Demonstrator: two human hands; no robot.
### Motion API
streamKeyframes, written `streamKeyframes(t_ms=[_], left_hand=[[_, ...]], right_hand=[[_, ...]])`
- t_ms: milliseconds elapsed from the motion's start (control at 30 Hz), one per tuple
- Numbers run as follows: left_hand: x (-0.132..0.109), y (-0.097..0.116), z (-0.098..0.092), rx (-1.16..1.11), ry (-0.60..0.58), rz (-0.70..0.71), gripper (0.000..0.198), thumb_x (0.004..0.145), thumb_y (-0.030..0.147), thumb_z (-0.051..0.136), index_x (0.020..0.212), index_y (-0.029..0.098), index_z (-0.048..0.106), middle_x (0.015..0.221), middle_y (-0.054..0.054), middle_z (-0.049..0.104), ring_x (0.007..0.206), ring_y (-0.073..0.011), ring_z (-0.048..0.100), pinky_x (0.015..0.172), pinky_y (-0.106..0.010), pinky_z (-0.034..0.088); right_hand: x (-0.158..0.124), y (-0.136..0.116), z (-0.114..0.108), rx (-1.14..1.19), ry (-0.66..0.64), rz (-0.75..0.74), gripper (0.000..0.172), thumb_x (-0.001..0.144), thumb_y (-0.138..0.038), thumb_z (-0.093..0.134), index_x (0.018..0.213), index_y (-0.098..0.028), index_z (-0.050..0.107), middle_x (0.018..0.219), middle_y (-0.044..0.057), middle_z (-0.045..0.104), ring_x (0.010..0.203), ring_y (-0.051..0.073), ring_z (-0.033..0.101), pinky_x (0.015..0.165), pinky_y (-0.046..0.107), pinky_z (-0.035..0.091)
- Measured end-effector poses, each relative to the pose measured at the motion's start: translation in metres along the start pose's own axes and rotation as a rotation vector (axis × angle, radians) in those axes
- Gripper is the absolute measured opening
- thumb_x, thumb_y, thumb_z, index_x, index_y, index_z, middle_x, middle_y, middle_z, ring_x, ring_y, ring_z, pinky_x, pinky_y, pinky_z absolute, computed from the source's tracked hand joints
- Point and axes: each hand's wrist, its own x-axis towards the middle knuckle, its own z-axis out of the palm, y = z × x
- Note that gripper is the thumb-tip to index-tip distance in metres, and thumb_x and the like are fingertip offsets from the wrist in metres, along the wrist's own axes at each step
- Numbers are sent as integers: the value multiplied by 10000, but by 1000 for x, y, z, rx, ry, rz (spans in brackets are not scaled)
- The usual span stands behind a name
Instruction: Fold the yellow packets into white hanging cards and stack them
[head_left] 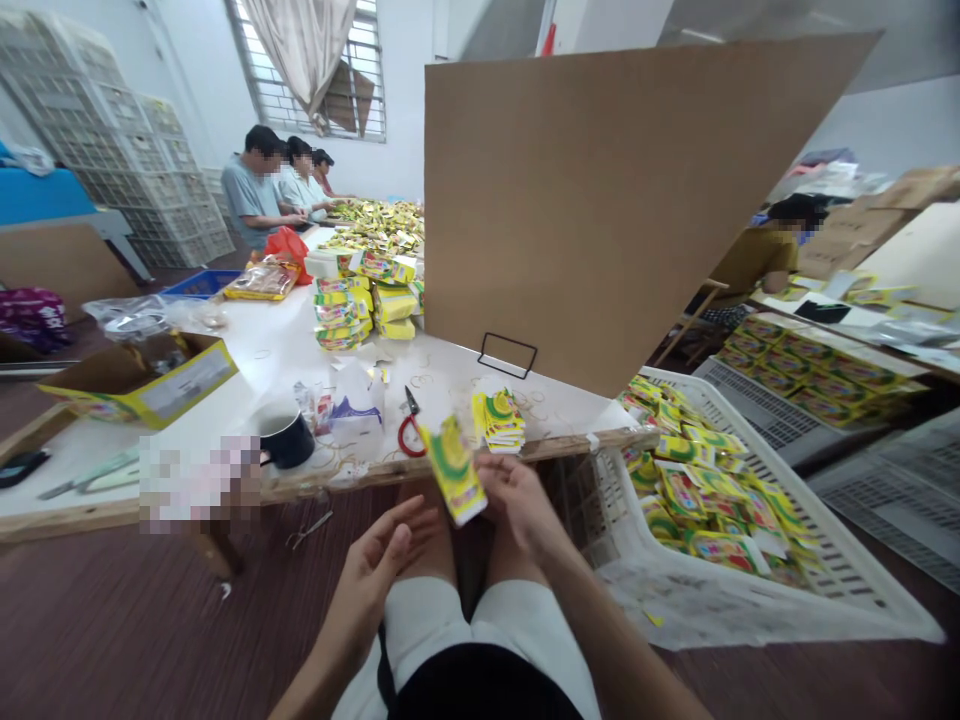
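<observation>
Nearest to us, over our white shorts (pixel 429 612), our left hand (pixel 390 545) is spread with its fingers loosely curled, holding nothing, just beside a yellow packet (pixel 455 470). That packet, slightly blurred, tilts in front of the table edge, above our knees; our right hand (pixel 521 500) has it by the side, pinched between thumb and fingers as far as we can tell.

Just beyond, on the white table (pixel 446 365), we see a small stack of similar packets (pixel 500 420) and, to its left, red-handled scissors (pixel 411 430). Farther left we have a dark mug (pixel 287 438) and an open yellow-edged carton (pixel 169 385). To our right, a white crate (pixel 847 605) holds many loose packets (pixel 697 490).

Past the scissors, a black wire stand (pixel 508 355) touches a large brown board (pixel 585 200); left of the board, bundled packets (pixel 345 312) are piled up. Farther off, three people (pixel 255 190) sit by a broad heap of packets (pixel 382 225), below a barred window (pixel 367 60).
</observation>
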Motion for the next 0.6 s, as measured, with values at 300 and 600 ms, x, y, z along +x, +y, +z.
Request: streamKeyframes(t_ms=[300,600], left_hand=[[-5,0,-2,-249,-16,-84,437,723,467,685,1050,176,682,1138,-136,674,1083,-318,604,944,-429,475],[-9,-8,-3,-50,7,-7,419,740,335,711,1115,164,631,1060,-109,703,989,-269,647,858,-356,515]], right_hand=[[-63,26,41,451,-318,347,431,546,-395,837,803,-158,585,631,-21,589,516,79,502,505,199,356],[-72,18,39,207,-305,127,377,631,-440,773,811,-156,602,731,10,616,631,114,533,630,246,423]])
